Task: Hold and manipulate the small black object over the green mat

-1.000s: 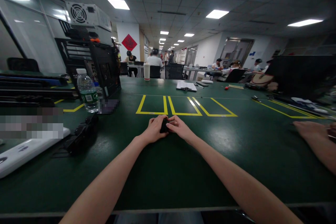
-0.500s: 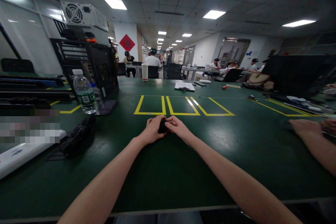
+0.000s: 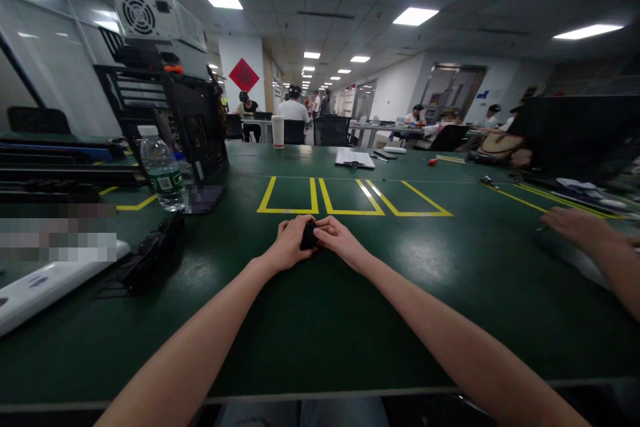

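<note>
Between my hands is a small black object [image 3: 309, 235], low over the green table [image 3: 310, 327]; its kind is too dark and too covered to make out. My left hand [image 3: 293, 240] is closed around its left side, fingers over the top and thumb below. From the right, my right hand [image 3: 337, 238] pinches at the same object with thumb and fingertips. Just beyond my hands, yellow tape outlines [image 3: 353, 213] mark the tabletop.
To the left stand a water bottle [image 3: 163, 170], an open black computer case [image 3: 193, 123] and a tangled black item [image 3: 150, 257]. A clipboard [image 3: 355, 159] and a white cup [image 3: 278, 132] lie farther back. At right, another person's hand [image 3: 575, 223] reaches over the table.
My hands stay on the black object with hardly any shift. The other person's hand at right has moved slightly left and up. The whole view has tilted a little.
</note>
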Demonstrator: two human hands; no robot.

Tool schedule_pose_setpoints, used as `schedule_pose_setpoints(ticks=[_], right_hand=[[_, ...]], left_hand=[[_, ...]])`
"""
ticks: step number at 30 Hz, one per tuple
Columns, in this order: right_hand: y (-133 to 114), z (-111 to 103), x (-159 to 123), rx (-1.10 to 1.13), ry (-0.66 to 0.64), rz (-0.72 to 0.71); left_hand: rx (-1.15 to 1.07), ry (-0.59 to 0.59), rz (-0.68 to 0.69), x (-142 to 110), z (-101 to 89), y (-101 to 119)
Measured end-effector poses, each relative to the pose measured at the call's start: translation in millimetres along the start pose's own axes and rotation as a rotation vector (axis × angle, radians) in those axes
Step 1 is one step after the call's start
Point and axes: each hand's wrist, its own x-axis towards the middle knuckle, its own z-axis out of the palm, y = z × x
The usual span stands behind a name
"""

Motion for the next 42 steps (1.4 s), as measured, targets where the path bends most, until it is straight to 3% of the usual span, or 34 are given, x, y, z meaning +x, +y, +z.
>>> schedule_pose_setpoints(ticks=[17, 22, 25, 27, 35, 39, 42], right_hand=[[0.2, 1.3, 3.4, 0.002, 0.024, 0.009], [-1.7, -2.7, 9.4, -0.040, 0.030, 0.117], [-5.3, -4.9, 10.5, -0.054, -0.017, 0.184], [-8.9, -5.2, 9.6, 0.006, -0.060, 0.147], [-19.0, -4.1, 7.3, 0.084, -0.049, 0.157], [-20.7, -6.6, 6.7, 0.039, -0.033, 0.223], [-21.5, -8.7, 5.6, 0.001, -0.071, 0.185]], left_hand=[[-0.100, -0.083, -0.025, 4.6, -13.7, 6.3], [-0.154, -0.171, -0.057, 8.5, -20.2, 3.0], [-0.179, -0.209, -0.069, 11.5, -23.4, 2.0], [-0.174, -0.192, -0.068, 13.4, -24.6, 2.3], [-0.178, -0.234, -0.085, 16.3, -22.9, 2.0], [-0.189, -0.231, -0.098, 15.8, -19.8, 0.1], [-0.197, -0.248, -0.103, 16.2, -19.8, -0.3]])
